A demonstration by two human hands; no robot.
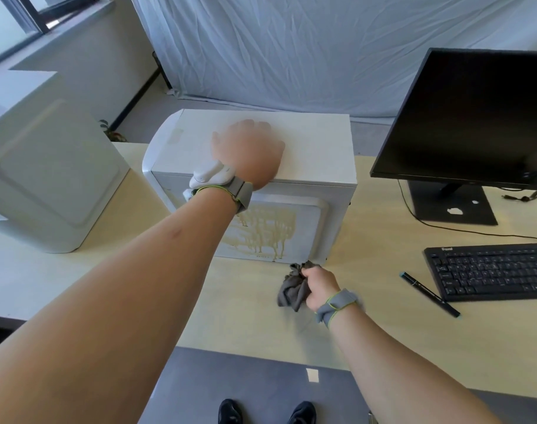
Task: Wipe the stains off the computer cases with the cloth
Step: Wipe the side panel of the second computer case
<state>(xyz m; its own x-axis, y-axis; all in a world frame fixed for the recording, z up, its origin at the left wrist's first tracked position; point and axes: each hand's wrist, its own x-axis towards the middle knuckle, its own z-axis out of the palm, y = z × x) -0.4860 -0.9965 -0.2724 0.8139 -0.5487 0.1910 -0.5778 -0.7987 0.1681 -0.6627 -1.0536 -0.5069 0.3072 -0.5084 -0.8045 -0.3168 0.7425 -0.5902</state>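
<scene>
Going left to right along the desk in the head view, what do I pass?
Clean white computer case → stained computer case under the left hand → grey cloth gripped by the right hand → black pen → keyboard.

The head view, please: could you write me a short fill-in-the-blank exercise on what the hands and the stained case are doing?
1. The left hand rests on the ____ of the stained case.
2. The right hand grips a grey ____.
3. The stain runs down the case's ____ panel.
4. The pen lies beside the ____.

Missing words: top; cloth; side; keyboard
</scene>
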